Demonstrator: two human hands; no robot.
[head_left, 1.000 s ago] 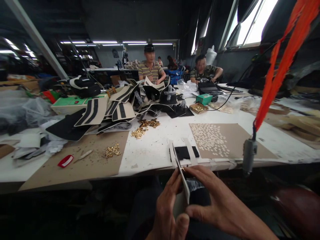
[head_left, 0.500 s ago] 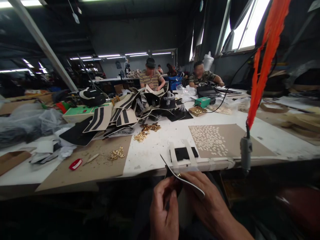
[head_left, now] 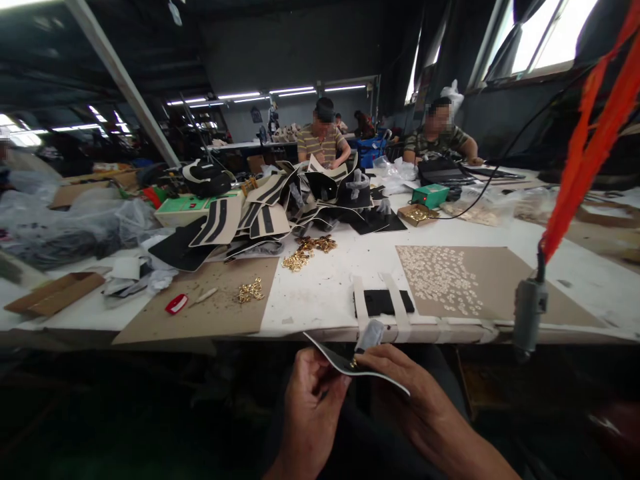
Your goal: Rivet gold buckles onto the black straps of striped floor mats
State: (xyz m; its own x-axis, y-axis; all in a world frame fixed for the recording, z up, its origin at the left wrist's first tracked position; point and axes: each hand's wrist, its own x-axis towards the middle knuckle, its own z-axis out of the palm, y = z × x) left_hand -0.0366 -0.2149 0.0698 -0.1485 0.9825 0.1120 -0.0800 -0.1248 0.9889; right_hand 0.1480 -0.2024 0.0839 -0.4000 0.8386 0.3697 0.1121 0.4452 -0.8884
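Note:
Just in front of the table edge, a thin panel [head_left: 327,351], dark on top with a pale edge, is held between both hands. My left hand [head_left: 313,407] pinches its left part, thumb toward me. My right hand [head_left: 407,383] grips its right part, with fingers on the upper face beside a small gold metal fitting [head_left: 354,363]. A greyish, plastic-wrapped tab [head_left: 370,335] stands up behind the right fingertips. The underside of the panel and some fingertips are hidden.
Gold fittings [head_left: 251,291] and a red-and-white object [head_left: 177,304] lie on brown board at left. Stacked panels [head_left: 270,217] rise behind. Small pale rings [head_left: 440,277] cover a board at right. A grey device [head_left: 529,317] hangs from orange strips. Two people sit across the table.
The panel has tilted flatter, and the plastic-wrapped tab now shows above it. My left hand has shifted slightly left. The view has turned left, so the table scene sits further right.

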